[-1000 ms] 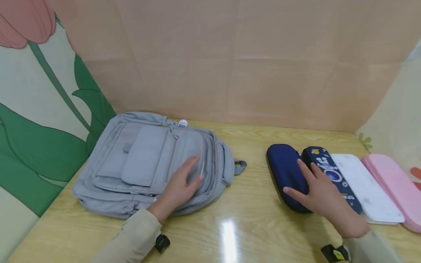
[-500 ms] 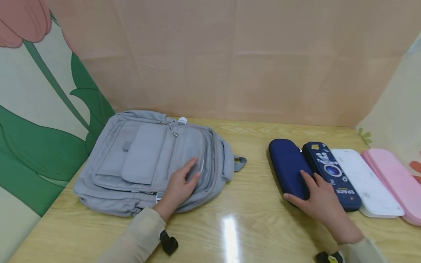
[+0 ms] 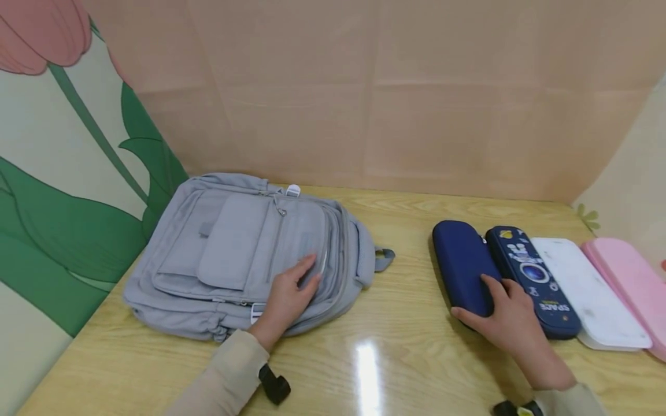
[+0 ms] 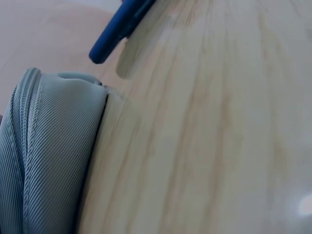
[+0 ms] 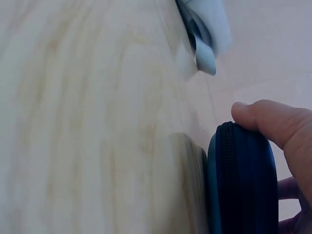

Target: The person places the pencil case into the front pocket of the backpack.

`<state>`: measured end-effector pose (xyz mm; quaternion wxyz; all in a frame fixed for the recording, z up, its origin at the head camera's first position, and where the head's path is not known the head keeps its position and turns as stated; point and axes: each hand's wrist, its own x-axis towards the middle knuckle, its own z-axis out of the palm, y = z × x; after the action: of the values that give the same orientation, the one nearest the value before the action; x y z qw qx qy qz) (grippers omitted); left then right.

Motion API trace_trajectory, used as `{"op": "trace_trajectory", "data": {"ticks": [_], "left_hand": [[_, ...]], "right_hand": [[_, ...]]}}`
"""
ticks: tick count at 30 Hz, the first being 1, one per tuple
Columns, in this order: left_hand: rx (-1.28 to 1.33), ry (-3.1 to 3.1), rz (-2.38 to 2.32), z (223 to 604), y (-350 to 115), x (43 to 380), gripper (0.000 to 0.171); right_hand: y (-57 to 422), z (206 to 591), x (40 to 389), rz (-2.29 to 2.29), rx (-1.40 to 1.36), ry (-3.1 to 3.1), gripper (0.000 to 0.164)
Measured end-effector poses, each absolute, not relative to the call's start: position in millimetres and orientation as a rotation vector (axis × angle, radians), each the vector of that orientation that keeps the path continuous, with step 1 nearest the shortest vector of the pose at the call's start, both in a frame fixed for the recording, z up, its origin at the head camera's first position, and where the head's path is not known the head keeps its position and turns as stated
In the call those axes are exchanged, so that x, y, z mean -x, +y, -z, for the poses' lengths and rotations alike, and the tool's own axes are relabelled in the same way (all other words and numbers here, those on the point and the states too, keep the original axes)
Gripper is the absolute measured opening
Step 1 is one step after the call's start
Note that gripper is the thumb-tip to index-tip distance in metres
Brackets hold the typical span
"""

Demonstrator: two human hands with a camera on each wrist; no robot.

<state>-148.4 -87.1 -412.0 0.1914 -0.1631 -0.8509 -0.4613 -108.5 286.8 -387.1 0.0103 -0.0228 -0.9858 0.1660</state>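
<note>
A grey backpack point(image 3: 236, 240) lies on the left of the table, front pockets up. My left hand point(image 3: 288, 297) rests on its near right part, thumb and forefinger spread; the other fingers are hidden. At the right, my right hand point(image 3: 512, 323) grips the near end of a plain navy zipped pencil case point(image 3: 460, 266), thumb on its left side, fingers on its right. In the right wrist view the thumb point(image 5: 265, 117) presses on the edge of the case, beside its zip. The left wrist view catches the backpack's side and a blue case end.
Right of the navy case lie a dark-blue space-print pencil case point(image 3: 536, 283), a white case point(image 3: 593, 294) and a pink case point(image 3: 632, 283), side by side. The backpack's loop point(image 3: 385, 260) points right. A beige backdrop point(image 3: 364, 104) stands behind the wooden table point(image 3: 400, 323).
My right hand has lowered onto the near end of the navy pencil case and now grips it. The left hand stays on the backpack. The head view has shifted slightly.
</note>
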Motion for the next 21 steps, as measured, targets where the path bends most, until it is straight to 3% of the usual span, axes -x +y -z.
{"op": "trace_trajectory", "data": {"ticks": [21], "left_hand": [[0.371, -2.306, 1.227, 418.4, -83.6, 151.4, 0.014]], "right_hand": [[280.5, 390.3, 112.8, -0.594, 0.182, -3.051, 0.108]]}}
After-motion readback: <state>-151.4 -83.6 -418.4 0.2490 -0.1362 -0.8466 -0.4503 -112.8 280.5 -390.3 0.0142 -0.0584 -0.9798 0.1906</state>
